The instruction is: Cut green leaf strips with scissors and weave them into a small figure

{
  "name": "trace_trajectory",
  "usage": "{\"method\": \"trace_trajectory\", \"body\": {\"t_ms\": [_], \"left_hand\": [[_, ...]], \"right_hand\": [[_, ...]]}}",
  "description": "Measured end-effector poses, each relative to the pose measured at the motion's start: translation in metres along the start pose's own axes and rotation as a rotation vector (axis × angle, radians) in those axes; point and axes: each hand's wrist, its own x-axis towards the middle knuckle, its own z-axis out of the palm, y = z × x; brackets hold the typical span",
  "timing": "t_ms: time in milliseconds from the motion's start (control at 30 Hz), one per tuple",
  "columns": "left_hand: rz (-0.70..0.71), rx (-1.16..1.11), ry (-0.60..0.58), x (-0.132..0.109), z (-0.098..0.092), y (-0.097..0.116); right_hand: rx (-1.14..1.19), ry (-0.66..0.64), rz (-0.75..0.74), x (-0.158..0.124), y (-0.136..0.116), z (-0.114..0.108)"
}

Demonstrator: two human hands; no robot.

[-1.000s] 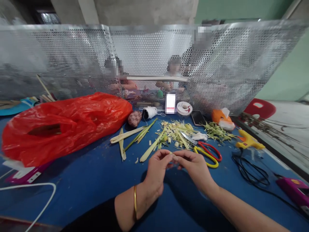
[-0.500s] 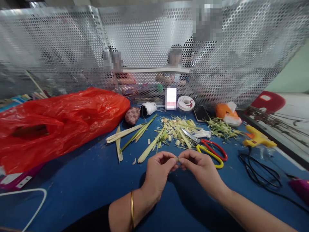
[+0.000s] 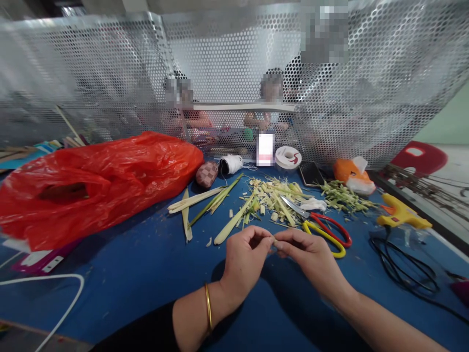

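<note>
My left hand (image 3: 246,259) and my right hand (image 3: 311,256) meet fingertip to fingertip over the blue table (image 3: 146,288). Both are closed in a pinch on a tiny pale-green piece (image 3: 274,240), mostly hidden by the fingers. Beyond them lies a pile of cut pale-green plant scraps (image 3: 278,190). Scissors (image 3: 326,230) with one red and one yellow handle rest at the pile's right, blades partly over it. Long pale stalks (image 3: 198,198) lie to the left of the pile.
A red plastic bag (image 3: 120,181) covers the left side. Behind the scraps are white thread (image 3: 231,164), a ribbon spool (image 3: 287,157) and a phone (image 3: 310,173). At the right sit a yellow glue gun (image 3: 405,212) with black cable and an orange tissue pack (image 3: 348,171).
The view has shifted, so the table's things appear slightly further right. My hands remain pinched together, with the fingertips slightly changed around the small piece.
</note>
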Motion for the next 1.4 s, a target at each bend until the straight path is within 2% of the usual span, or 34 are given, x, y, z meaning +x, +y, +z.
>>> {"method": "trace_trajectory", "body": {"t_ms": [200, 500, 600, 700, 800, 900, 1000, 1067, 1167, 1400], "left_hand": [[0.034, 0.037, -0.013, -0.002, 0.000, 0.001], [-0.067, -0.110, -0.026, 0.004, 0.002, -0.003], [-0.096, -0.162, 0.011, 0.007, 0.001, -0.002], [-0.044, -0.131, 0.038, 0.015, -0.005, 0.000], [0.040, -0.059, 0.123, 0.030, -0.020, 0.002], [0.139, 0.039, 0.233, 0.049, -0.040, 0.001], [0.202, 0.341, 0.252, 0.063, -0.053, -0.002], [0.241, 0.541, 0.206, 0.066, -0.053, -0.005], [0.275, 0.701, 0.171, 0.066, -0.047, -0.010], [0.297, 0.784, 0.170, 0.084, -0.035, -0.020]], "right_hand": [[-0.004, 0.014, -0.035, 0.000, 0.002, 0.000], [-0.074, -0.015, -0.103, 0.001, 0.002, -0.003], [-0.039, 0.104, -0.110, 0.008, 0.002, -0.013], [0.000, 0.278, -0.151, 0.019, 0.002, -0.028], [0.039, 0.410, -0.206, 0.030, 0.005, -0.043], [0.091, 0.460, -0.204, 0.039, 0.009, -0.051], [0.107, 0.456, -0.204, 0.043, 0.013, -0.052], [0.101, 0.448, -0.207, 0.044, 0.013, -0.051], [0.102, 0.434, -0.195, 0.043, 0.013, -0.048], [0.101, 0.419, -0.191, 0.044, 0.015, -0.047]]}}
